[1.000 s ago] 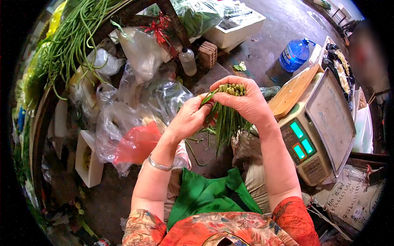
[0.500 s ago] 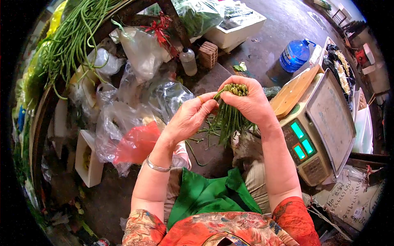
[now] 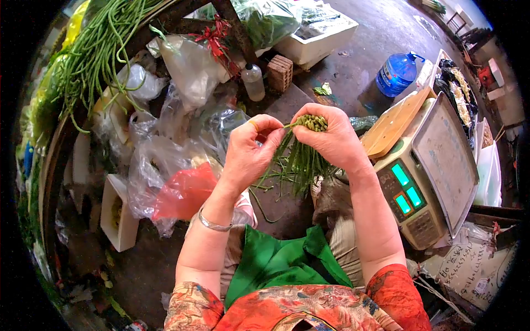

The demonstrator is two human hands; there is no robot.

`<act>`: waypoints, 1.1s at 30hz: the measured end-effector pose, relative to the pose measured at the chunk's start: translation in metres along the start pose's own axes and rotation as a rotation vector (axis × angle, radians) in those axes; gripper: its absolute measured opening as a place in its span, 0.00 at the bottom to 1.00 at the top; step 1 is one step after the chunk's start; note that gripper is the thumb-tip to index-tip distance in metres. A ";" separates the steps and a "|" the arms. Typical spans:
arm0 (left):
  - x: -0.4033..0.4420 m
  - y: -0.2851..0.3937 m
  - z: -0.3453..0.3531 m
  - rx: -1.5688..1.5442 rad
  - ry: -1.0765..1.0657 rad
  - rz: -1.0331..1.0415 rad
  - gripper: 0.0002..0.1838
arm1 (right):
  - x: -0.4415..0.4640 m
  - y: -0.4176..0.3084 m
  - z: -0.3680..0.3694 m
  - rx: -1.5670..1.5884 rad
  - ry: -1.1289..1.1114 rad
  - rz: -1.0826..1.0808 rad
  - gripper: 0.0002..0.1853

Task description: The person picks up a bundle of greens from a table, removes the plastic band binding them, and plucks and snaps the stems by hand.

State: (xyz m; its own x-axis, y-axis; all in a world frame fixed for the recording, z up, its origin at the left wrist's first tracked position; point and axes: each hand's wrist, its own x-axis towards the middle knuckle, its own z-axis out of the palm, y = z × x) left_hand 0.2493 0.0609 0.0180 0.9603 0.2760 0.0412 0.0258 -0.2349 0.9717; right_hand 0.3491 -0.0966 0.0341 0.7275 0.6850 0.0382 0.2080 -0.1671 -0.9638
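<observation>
My right hand [image 3: 334, 135] is wrapped round a bundle of thin green stalks [image 3: 310, 122]. The cut ends point up between thumb and fingers, and the long green parts hang below. To the left of the bundle, my left hand [image 3: 253, 146], with a ring on one finger, pinches the tip of a single stalk [image 3: 289, 126] that runs across to the bundle. Loose green pieces [image 3: 276, 172] lie below, between the hands. A green cloth [image 3: 287, 258] covers my lap.
At the right stands a lit scale [image 3: 411, 193] beside a wooden board [image 3: 395, 124] and a blue bottle [image 3: 396, 74]. Plastic bags [image 3: 160, 160] and a white foam box [image 3: 120, 215] lie left. Long beans [image 3: 105, 55] hang upper left; a clear bottle [image 3: 253, 83] stands near a brick [image 3: 280, 74].
My left hand has drawn back a little to the left and turned, with a stalk now stretched between it and the bundle. My right hand has barely moved.
</observation>
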 end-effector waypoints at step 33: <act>-0.022 0.010 -0.005 -1.218 -0.558 -0.244 0.49 | -0.040 -0.037 0.066 -0.435 0.036 -0.694 0.29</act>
State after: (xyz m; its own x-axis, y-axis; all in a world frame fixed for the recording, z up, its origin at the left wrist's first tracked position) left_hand 0.2270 0.0566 0.0281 0.9577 -0.2867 0.0237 0.2290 0.8100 0.5399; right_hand 0.2694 -0.0705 0.0503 0.3587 0.7117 0.6040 0.8481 0.0218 -0.5294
